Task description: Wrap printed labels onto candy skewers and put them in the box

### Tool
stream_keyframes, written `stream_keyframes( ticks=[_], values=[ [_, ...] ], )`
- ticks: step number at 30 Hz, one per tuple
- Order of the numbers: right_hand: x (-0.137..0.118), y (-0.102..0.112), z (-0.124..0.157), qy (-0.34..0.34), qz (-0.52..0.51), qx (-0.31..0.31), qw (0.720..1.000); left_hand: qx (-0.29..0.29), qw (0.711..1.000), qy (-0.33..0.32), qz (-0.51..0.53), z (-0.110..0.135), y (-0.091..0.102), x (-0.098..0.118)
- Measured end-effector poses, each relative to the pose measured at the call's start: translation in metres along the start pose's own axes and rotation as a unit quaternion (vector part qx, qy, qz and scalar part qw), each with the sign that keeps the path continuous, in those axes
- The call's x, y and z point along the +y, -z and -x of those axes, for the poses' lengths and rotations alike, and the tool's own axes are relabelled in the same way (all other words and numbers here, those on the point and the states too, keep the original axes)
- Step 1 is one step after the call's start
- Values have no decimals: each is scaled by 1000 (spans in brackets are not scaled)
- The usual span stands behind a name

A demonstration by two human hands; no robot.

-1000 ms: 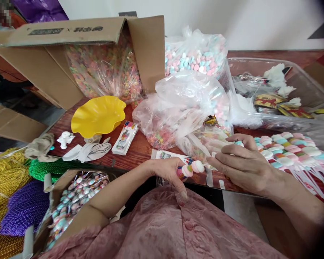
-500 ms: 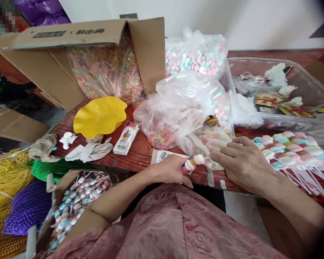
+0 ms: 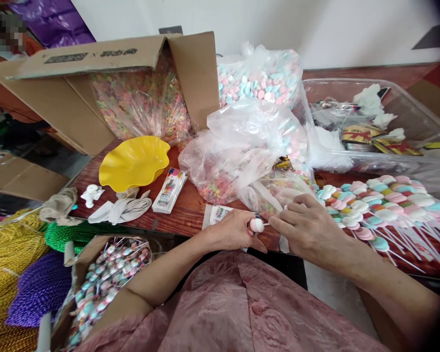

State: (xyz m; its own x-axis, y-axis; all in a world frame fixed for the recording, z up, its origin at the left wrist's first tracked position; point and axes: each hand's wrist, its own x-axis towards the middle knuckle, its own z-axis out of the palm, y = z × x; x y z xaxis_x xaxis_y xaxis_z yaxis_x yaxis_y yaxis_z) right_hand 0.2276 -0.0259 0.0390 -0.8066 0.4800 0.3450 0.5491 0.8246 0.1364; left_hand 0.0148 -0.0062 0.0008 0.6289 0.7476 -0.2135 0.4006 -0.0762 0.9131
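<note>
The candy skewer [image 3: 256, 225] is between the two hands, just above the near edge of the dark red wooden table [image 3: 194, 215] and in front of the person's body. The left hand [image 3: 238, 230] curls around its candy end, fingers closed over the top and the thumb stretched out below, so that only a round white piece and a little pink show past the grip; how many candies sit inside the fist cannot be told. From that white piece a short length of white stick [image 3: 266, 224] runs to the right, and the right hand [image 3: 298, 227] meets it, thumb and fingertips drawn narrow in what looks like a pinch. The skewer's visible axis is thus roughly sideways, in line from one hand to the other, candy toward the left and stick toward the right. The left hand is the nearer to the candy, the right to the stick. Beside the left hand lies a printed clear sleeve [image 3: 218, 214], partly covered by it. Beyond the right wrist is a pile of candy skewers [image 3: 388, 200], their sticks slanting toward the near edge of the table, and behind the right fingers rests a clear bag of candy [image 3: 284, 188].
</note>
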Motion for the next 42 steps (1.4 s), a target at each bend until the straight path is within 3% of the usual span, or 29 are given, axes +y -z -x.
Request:
stream_keyframes(
  ticks=[9,14,16,21,25,28,30,31,33,35,36,40,42],
  values=[
    [-18,-36,-11,10,-75,14,997,-10,1000,-8,14,-5,-5,-2],
    [-1,-23,-14,16,-123,52,991,-91,980,16,176,6,17,-5],
    [10,-14,-13,-1,-146,56,988,-96,966,43,238,10,23,-7],
    [14,-13,-13,-83,-245,-8,966,39,949,49,310,8,8,-11],
    [-6,-29,-17,-138,-256,-12,957,126,962,-49,238,-1,-8,-10],
    [-14,-34,-23,-165,-249,50,953,194,954,-120,193,-7,-7,-12],
    [-16,-34,-26,-196,-276,139,931,249,942,-134,179,-10,-3,-13],
    [-18,-34,-27,-232,-300,194,905,278,935,-136,174,-11,-1,-13],
    [-26,-37,-28,-324,-370,275,826,328,919,-140,167,-10,2,-11],
    [-36,-47,-30,-382,-449,280,758,348,911,-153,161,-9,1,-7],
    [-41,-53,-31,-392,-480,268,738,349,909,-160,162,-8,0,-4],
    [-47,-70,-33,-387,-515,283,711,328,905,-149,227,-4,-11,-3],
    [-44,-72,-31,-365,-506,289,726,294,902,-110,297,-1,-19,-10]
  ],
)
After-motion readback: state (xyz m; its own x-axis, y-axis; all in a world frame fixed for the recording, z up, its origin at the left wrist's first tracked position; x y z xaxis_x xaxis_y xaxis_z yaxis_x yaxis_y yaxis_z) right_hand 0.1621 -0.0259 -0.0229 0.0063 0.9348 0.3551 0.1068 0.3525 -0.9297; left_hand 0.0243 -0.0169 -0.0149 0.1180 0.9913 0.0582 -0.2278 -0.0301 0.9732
